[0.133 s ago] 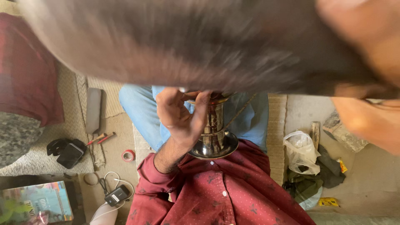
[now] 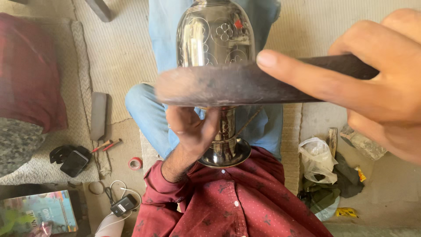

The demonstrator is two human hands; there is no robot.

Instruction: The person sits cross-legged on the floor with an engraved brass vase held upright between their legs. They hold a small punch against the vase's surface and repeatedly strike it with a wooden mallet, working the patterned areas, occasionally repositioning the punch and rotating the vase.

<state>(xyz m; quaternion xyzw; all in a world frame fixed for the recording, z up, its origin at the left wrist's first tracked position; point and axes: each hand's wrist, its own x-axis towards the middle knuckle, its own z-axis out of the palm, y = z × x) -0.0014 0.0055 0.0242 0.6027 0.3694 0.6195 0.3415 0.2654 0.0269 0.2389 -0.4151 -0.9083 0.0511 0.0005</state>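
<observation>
A shiny engraved metal vessel (image 2: 215, 35) with a narrow stem and a flared foot lies over my lap, foot towards my red shirt. My left hand (image 2: 190, 127) is wrapped around the stem just above the foot. My right hand (image 2: 381, 87), large and close to the camera at the right, grips a dark wooden tool (image 2: 228, 85) with the forefinger stretched along it. The tool's blurred, broad end crosses in front of the vessel's body; I cannot tell whether it touches the metal.
A woven mat (image 2: 127, 52) covers the floor. On the left are a flat grey bar (image 2: 98, 115), a phone (image 2: 73, 163), two red-handled tools (image 2: 107, 145), a red tape roll (image 2: 135, 163) and a charger (image 2: 123, 205). A white plastic bag (image 2: 316, 160) lies at the right.
The dark tool, which filled the top of the view as a blur, now sits smaller across the vessel. The vessel's engraved body has come into sight.
</observation>
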